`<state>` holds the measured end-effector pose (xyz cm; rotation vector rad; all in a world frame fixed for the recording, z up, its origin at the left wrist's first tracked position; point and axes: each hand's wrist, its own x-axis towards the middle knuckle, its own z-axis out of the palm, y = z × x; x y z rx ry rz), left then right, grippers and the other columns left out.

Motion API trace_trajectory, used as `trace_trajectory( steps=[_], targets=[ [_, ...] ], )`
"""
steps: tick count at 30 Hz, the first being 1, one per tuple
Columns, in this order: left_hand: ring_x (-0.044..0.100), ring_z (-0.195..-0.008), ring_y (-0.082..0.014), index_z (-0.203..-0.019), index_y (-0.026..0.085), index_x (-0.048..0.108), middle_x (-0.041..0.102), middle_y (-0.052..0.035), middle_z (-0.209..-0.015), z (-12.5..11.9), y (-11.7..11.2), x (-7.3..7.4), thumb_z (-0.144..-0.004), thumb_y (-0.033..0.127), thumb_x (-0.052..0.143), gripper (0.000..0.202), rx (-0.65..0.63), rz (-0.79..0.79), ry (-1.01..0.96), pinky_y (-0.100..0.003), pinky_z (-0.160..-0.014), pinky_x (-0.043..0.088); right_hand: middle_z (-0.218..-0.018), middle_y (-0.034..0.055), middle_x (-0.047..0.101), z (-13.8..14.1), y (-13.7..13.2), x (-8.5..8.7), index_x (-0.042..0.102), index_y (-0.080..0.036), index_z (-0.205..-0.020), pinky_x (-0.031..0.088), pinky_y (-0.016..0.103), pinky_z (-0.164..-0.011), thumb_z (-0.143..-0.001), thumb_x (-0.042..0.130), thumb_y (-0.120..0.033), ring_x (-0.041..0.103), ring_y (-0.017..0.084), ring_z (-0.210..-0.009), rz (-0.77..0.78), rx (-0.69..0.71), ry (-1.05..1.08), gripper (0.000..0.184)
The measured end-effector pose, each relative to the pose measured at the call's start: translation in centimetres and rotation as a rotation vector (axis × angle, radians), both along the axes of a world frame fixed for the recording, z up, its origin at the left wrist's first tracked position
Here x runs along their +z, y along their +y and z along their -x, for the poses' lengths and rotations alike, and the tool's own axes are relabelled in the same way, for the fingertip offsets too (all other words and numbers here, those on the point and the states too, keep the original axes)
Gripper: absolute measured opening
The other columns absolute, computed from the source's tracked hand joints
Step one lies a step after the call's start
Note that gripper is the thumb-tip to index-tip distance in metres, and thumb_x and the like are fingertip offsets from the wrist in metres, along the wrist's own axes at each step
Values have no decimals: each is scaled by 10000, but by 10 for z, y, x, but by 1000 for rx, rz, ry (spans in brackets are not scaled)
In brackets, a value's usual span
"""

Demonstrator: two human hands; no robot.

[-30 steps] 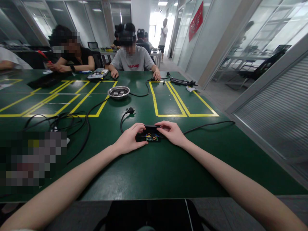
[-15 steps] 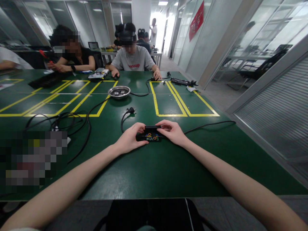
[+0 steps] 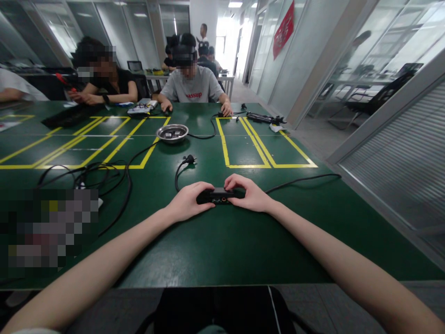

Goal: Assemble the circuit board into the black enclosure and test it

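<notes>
A small black box (image 3: 216, 196) with coloured parts showing along its near side lies on the green table (image 3: 222, 246) in front of me. My left hand (image 3: 187, 202) grips its left end with curled fingers. My right hand (image 3: 248, 194) grips its right end, fingers folded over the top. A black cable (image 3: 302, 179) runs from the box away to the right. Another black cable with a plug (image 3: 188, 160) lies just beyond the box.
A steel bowl (image 3: 171, 133) holding small parts stands further back. Tangled black cables (image 3: 93, 174) lie at the left. Yellow tape lines (image 3: 243, 139) mark boxes on the table. Two people sit at the far side, with a black tool (image 3: 264, 118) near them.
The box has been tipped so its top faces away; earlier its open inside with coloured parts faced up. Both hands shifted slightly with it. A person in the far corridor walked left.
</notes>
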<state>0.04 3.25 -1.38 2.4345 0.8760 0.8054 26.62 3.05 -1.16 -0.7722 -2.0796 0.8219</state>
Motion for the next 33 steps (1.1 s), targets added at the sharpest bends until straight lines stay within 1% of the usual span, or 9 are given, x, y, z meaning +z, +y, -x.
trace_trajectory(
  steps=[3,6,10,13,16,17,22,28,33],
  targets=[
    [701,-1049,-257,-1110,209,644,738,-80,-1148,-1,0,1,-897,315,759,264,-4,-68,71,-427,-953,558,-1063,68,634,-2,-1,2,582,-207,-923,551,391,-878,-785,742,-214,639,211,-964,-109,33,-115,211],
    [683,-1018,-259,-1067,200,641,737,-88,-1114,-2,0,2,-939,346,712,207,-3,-113,107,-431,-937,546,-1119,84,633,-4,-2,3,593,-209,-1043,547,383,-879,-768,789,-265,637,226,-997,-169,47,-220,342],
    [664,-986,-254,-1093,191,632,726,-91,-1072,-3,1,3,-989,360,629,199,13,-110,129,-425,-918,543,-1081,78,667,-5,-2,3,607,-214,-1167,546,364,-845,-786,714,-201,649,224,-947,-249,-24,-366,396],
    [666,-974,-254,-1147,189,630,723,-93,-1075,-3,1,3,-990,377,615,245,23,-100,139,-423,-910,543,-1071,95,695,-3,-1,1,616,-195,-1185,549,374,-838,-772,679,-154,661,243,-949,-305,-63,-454,420],
    [670,-1016,-274,-1286,185,607,725,-114,-1140,-4,1,2,-937,421,691,429,23,-150,167,-433,-926,535,-1098,128,717,-1,1,0,619,-168,-1210,549,396,-869,-827,647,-148,678,264,-992,-349,-45,-507,384],
    [671,-1019,-277,-1300,184,611,729,-117,-1140,-4,0,2,-933,424,700,448,22,-177,186,-431,-925,531,-1100,135,723,-1,1,0,619,-161,-1223,549,400,-874,-863,632,-160,684,267,-998,-360,-35,-521,359],
    [673,-948,-249,-1230,184,676,760,-99,-1061,-6,-1,4,-1006,401,601,320,17,-249,253,-396,-877,505,-1080,124,744,-2,-1,4,629,-170,-1254,542,382,-861,-996,580,-284,705,257,-980,-371,-3,-557,286],
    [663,-930,-258,-1215,175,699,771,-103,-1048,-6,-2,9,-1006,465,583,376,-5,-264,271,-408,-860,487,-1065,129,744,0,-4,9,658,-165,-1201,527,373,-819,-1019,582,-429,696,263,-954,-455,3,-560,330],
    [673,-979,-268,-1331,176,653,766,-124,-1112,-7,-3,6,-1015,471,561,442,0,-329,257,-418,-890,498,-995,127,760,3,-6,9,702,-166,-1104,496,369,-762,-1024,566,-476,684,260,-871,-524,-48,-587,348]
  ],
)
